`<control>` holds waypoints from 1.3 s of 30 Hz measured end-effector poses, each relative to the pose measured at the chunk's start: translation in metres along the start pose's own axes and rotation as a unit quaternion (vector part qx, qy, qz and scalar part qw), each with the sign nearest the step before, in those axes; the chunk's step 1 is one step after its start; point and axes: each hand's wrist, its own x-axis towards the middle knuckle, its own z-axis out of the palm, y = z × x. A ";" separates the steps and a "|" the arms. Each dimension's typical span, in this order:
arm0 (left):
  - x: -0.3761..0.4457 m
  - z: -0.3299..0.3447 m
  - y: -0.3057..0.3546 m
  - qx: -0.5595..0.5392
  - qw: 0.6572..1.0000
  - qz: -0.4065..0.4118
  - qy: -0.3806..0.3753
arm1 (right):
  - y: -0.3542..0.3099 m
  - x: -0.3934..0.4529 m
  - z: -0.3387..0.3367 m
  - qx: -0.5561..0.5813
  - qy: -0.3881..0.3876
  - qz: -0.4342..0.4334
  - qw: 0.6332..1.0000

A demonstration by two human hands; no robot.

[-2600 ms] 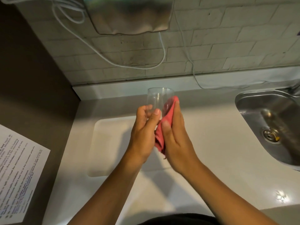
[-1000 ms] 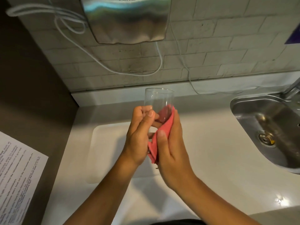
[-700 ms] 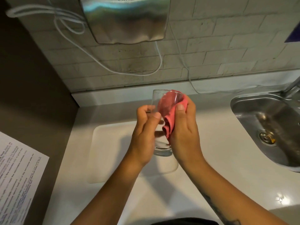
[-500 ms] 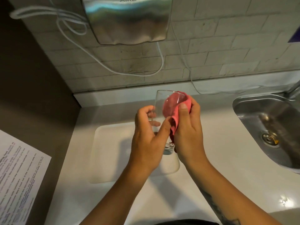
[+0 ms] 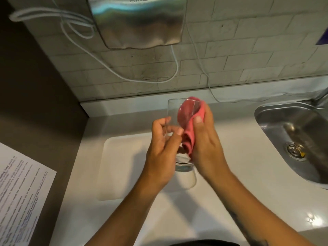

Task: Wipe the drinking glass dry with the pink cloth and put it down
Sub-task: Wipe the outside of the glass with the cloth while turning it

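A clear drinking glass [image 5: 173, 112] is held upright above the white counter, its thick base showing between my wrists. My left hand [image 5: 162, 150] grips its left side with fingers curled around the wall. My right hand [image 5: 205, 144] presses the pink cloth [image 5: 189, 125] against the glass's right side. The cloth wraps over the rim there and shows pink through the glass wall. Both hands hide the lower middle of the glass.
A shallow recessed tray area [image 5: 122, 166] lies in the counter under my hands. A steel sink [image 5: 292, 137] with a drain sits at the right. A metal hand dryer [image 5: 138, 20] and white cables [image 5: 74, 27] hang on the tiled wall. A printed sheet [image 5: 19, 197] lies at the left.
My right hand has slid the cloth from low on the glass up to its rim. My left hand has shifted its grip on the left side; the glass stays upright.
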 end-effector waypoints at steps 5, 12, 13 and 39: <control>0.009 -0.001 0.005 -0.013 0.999 0.027 0.040 | 0.003 -0.028 0.006 -0.005 -0.038 -0.020 0.999; 0.003 -0.002 0.004 -0.027 0.999 0.017 0.004 | -0.007 -0.005 0.004 0.016 -0.004 -0.032 0.999; 0.002 0.000 0.003 -0.036 0.999 0.011 0.001 | -0.010 0.001 0.002 0.021 0.003 -0.034 0.999; 0.028 -0.006 0.007 -0.067 0.998 0.001 0.013 | -0.002 -0.005 0.010 -0.028 -0.012 -0.014 0.999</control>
